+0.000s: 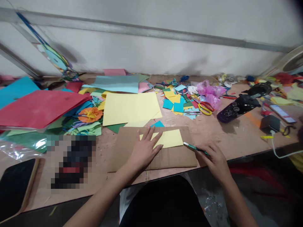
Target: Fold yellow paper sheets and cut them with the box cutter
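Observation:
A pale yellow paper strip (171, 138) lies on a brown cardboard sheet (175, 159) at the table's front edge. My left hand (145, 146) rests on the strip's left part, its fingers spread and pressing down. In my right hand (214, 156) is a green craft knife (194, 147), its fingers closed round the handle. The blade points left, close to the strip's lower right corner; whether it touches the paper cannot be told. Behind the cardboard lies a larger pale yellow sheet (131, 108), with a small blue piece (158, 124) near its lower edge.
Red paper (44, 108) and an orange paper flower (90, 114) lie at the left, near a phone (16, 186). Toward the right are small coloured squares (174, 97), yellow-handled scissors (204, 109), a dark bottle (236, 108) and a black adapter (270, 124) with a white cable.

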Motion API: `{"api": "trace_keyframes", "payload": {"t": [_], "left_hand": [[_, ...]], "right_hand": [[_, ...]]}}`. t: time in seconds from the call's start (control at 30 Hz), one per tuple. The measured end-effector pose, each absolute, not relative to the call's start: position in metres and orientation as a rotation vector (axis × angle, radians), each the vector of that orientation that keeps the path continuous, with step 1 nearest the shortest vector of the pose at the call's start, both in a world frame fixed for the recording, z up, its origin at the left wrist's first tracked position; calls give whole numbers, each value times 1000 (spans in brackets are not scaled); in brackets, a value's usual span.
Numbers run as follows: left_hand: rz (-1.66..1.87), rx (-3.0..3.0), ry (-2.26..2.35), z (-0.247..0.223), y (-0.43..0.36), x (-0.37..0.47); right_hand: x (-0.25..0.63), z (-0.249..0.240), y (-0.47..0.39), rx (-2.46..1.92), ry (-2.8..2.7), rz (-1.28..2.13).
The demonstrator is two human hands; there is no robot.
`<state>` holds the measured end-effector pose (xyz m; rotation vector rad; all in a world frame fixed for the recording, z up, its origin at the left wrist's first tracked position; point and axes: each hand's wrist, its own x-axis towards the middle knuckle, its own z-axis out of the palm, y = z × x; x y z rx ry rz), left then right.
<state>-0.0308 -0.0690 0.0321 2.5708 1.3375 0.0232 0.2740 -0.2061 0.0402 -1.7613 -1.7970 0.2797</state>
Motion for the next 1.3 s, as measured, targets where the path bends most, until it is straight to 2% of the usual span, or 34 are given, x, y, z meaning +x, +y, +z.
{"api": "trace_keyframes", "payload": {"t": [0.73, 1.3], "left_hand": [[37, 2581, 1335, 30, -69, -31], [78, 2549, 1347, 29, -72, -24]], "right_hand": [[271, 40, -207, -1757, -1836, 269], [214, 33, -177, -1615, -1991, 247]]}}
